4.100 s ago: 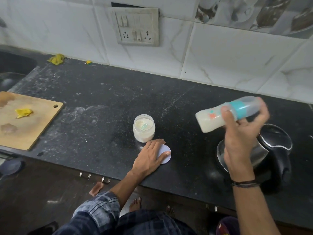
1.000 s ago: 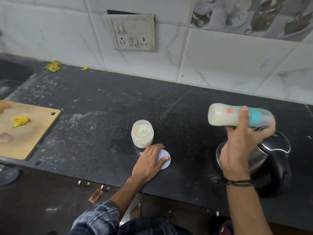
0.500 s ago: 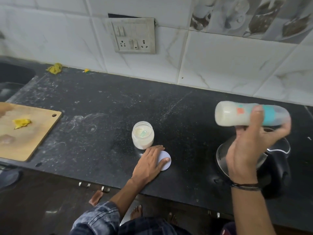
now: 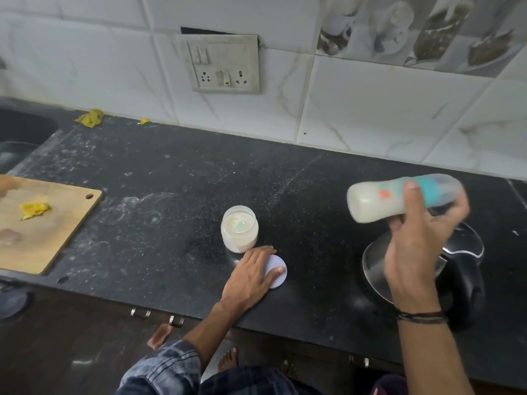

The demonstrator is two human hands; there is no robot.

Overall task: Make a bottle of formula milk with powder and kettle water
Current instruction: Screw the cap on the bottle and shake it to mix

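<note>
Right hand (image 4: 410, 252) grips translucent plastic bottle (image 4: 399, 199) of milky liquid sideways above steel kettle (image 4: 376, 269); left hand (image 4: 251, 276) flat on round white lid (image 4: 278, 273) beside open powder jar (image 4: 239, 229) on speckled black counter (image 4: 171, 195).

Teal-banded milky-white bottle (image 4: 370, 205), black speckled counter (image 4: 171, 181), white marbled tiles (image 4: 370, 104), tan board (image 4: 48, 238)
</note>
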